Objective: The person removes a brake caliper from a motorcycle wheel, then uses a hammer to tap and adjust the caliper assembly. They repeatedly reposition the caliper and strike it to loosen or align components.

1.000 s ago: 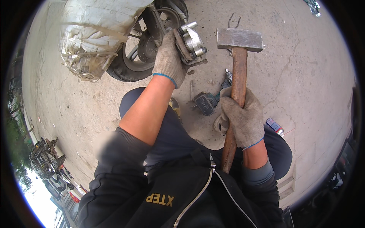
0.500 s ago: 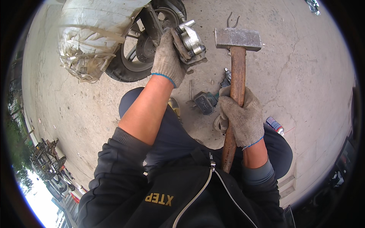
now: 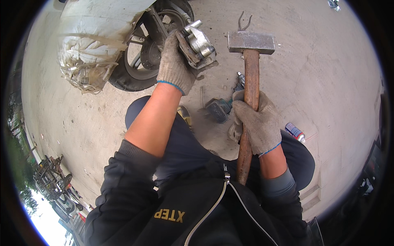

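My left hand (image 3: 174, 71), in a dirty knit glove with a blue cuff, grips a silver metal caliper (image 3: 199, 40) with dark bracket plates, beside a black scooter wheel (image 3: 129, 80). My right hand (image 3: 258, 123), gloved alike, is wrapped round the wooden handle of a heavy hammer (image 3: 251, 43), whose steel head points up the picture. Below on the concrete lie a cordless power wrench (image 3: 219, 108), partly behind the hammer and glove, and a thin metal rod (image 3: 202, 94). Bent pliers or a similar tool (image 3: 245, 22) show behind the hammer head.
The scooter's body (image 3: 90, 45) is wrapped in grimy white plastic. A spray can (image 3: 294, 132) lies right of my bent right leg. Machinery and vehicles (image 3: 53, 180) stand at the far left, dark objects (image 3: 369, 172) at the right rim, a crumpled shiny item (image 3: 333, 4) at the top.
Both hands, with the caliper and hammer, have shifted slightly left in the picture, as have the wheel and wrapped body. The grips look the same.
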Available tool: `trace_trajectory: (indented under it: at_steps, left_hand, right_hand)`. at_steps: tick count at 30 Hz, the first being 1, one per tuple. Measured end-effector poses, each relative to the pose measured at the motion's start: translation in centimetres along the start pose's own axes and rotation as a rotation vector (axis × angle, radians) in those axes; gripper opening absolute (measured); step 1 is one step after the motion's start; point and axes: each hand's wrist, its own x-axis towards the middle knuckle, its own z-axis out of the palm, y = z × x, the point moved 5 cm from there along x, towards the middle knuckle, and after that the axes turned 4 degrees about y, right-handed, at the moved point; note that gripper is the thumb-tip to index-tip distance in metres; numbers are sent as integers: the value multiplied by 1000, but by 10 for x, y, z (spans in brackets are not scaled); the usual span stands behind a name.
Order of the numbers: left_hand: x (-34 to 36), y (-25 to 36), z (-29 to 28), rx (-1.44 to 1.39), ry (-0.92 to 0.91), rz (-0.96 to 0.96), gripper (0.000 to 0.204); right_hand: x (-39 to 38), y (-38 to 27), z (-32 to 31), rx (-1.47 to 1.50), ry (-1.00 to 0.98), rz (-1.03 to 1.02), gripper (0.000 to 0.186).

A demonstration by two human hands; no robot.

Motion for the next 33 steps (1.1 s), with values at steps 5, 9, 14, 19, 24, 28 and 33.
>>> trace_trajectory:
  at_steps: [5, 9, 14, 19, 24, 28, 33]
  left_hand:
    - [-5, 9, -11, -31, 72, -54, 67]
    - [-6, 13, -12, -167, -46, -205, 59]
    - [-11, 13, -3, -135, -161, -181, 64]
    - [-18, 15, 1, -144, -130, -173, 74]
    - [-9, 11, -5, -151, -1, -204, 73]
    - [-8, 9, -7, -160, 9, -200, 71]
    - [-1, 8, -9, -161, 47, -162, 77]
  right_hand:
    - [39, 35, -6, 69, 10, 147, 21]
    - [86, 98, -2, 86, 3, 367, 20]
    - [131, 179, 7, 89, -56, 517, 27]
    - [171, 184, -12, -785, -65, 228, 50]
    - [243, 117, -55, -1156, 248, -264, 37]
    - [325, 73, -79, -1365, 367, -508, 49]
    - [392, 69, -75, -1396, 253, -390, 58]
